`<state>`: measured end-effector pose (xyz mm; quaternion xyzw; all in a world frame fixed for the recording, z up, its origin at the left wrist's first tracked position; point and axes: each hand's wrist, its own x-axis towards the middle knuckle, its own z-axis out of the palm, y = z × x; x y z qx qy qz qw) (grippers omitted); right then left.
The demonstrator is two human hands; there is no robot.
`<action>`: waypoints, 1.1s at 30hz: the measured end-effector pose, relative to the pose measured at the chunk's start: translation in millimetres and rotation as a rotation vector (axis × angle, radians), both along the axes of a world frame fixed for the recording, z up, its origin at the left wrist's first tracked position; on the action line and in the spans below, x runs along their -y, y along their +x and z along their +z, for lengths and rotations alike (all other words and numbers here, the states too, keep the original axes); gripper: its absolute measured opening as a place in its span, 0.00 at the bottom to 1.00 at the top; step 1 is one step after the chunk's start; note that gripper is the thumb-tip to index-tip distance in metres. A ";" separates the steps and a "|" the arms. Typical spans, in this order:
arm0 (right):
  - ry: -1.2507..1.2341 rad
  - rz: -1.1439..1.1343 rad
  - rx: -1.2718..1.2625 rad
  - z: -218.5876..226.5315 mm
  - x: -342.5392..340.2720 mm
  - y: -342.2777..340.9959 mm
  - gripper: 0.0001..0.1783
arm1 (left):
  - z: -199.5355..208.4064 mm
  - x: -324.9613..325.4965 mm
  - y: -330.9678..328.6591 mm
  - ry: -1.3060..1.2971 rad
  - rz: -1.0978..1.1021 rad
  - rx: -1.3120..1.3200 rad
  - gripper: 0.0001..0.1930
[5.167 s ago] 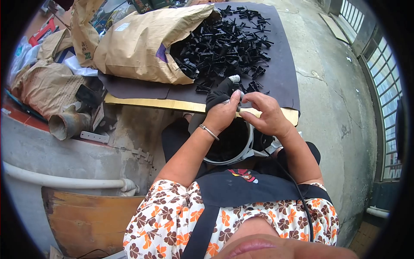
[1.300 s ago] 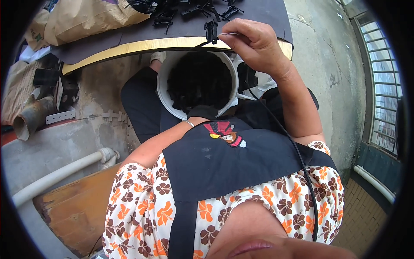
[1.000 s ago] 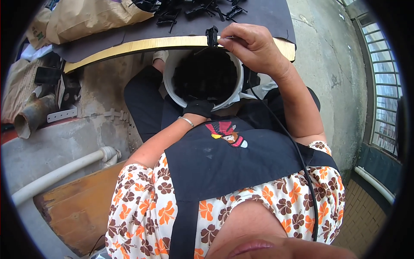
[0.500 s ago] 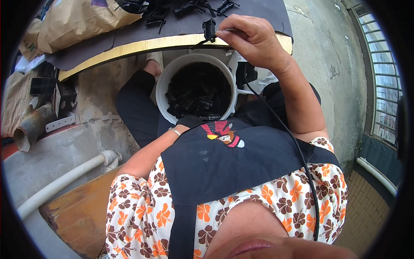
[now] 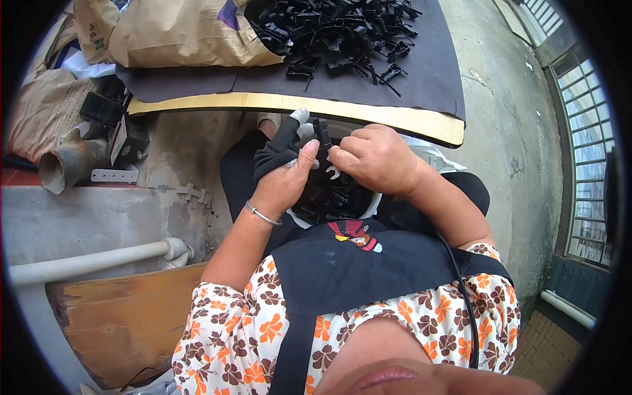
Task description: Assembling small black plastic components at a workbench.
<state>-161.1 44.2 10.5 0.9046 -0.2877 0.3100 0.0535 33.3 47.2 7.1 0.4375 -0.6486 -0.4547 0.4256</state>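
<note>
My left hand (image 5: 283,172), in a dark partial glove with white-wrapped fingertips, grips a small black plastic part (image 5: 321,131) above a white bucket (image 5: 375,205). Closed up close beside it, my right hand (image 5: 378,160) is bare and has a small silver open-ended wrench (image 5: 333,172) under its fingers. The right fingertips meet the lower end of the black part; their exact contact is hidden. Inside the bucket lie many similar black parts (image 5: 339,196).
A heap of black parts (image 5: 349,33) covers the dark tabletop, whose pale wooden edge (image 5: 289,103) runs just beyond my hands. A brown paper bag (image 5: 184,33) lies at the left. A black cable (image 5: 461,270) crosses my apron on the right.
My right hand has come down from the table edge with the black part. The left hand has risen from beside the bucket and now grips that part. The view has shifted toward the table.
</note>
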 end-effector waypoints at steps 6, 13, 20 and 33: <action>0.304 0.129 0.391 -9.0 9.3 0.8 0.09 | 1.8 9.2 -12.6 -0.098 -0.158 0.047 0.21; 1.010 -0.117 0.717 -8.7 12.1 3.3 0.11 | 9.0 8.1 -21.7 -0.028 -0.276 0.054 0.16; 0.882 -0.087 0.560 4.1 14.0 -8.0 0.15 | 3.1 12.1 -17.6 0.195 -0.118 -0.054 0.17; 0.873 -0.137 0.631 -17.8 15.4 11.9 0.14 | -9.5 13.6 -29.6 -0.416 -0.032 0.202 0.18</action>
